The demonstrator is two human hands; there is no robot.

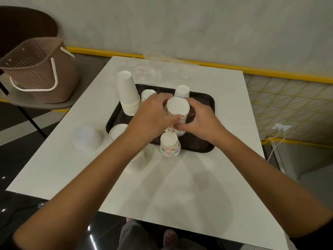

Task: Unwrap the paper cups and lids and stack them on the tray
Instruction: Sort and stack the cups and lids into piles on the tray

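Note:
A black tray (203, 143) lies on the white table. Over its middle, my left hand (155, 117) and my right hand (200, 120) both grip an upside-down stack of printed paper cups (178, 107), one hand on each side. A tall stack of plain white cups (128, 94) stands upside down at the tray's left edge. Single upturned cups stand at the tray's back: one printed (146, 93), one white (182, 91). Another printed cup (170, 144) sits at the tray's front edge. A white lid stack (117, 131) is partly hidden by my left forearm.
Crumpled clear plastic wrap (162, 69) lies at the table's far edge. A clear plastic lid stack (87, 138) sits on the table to the left. A brown perforated basket (38, 69) rests on a chair beyond the table's left side. A yellow wire rack (288, 105) stands right.

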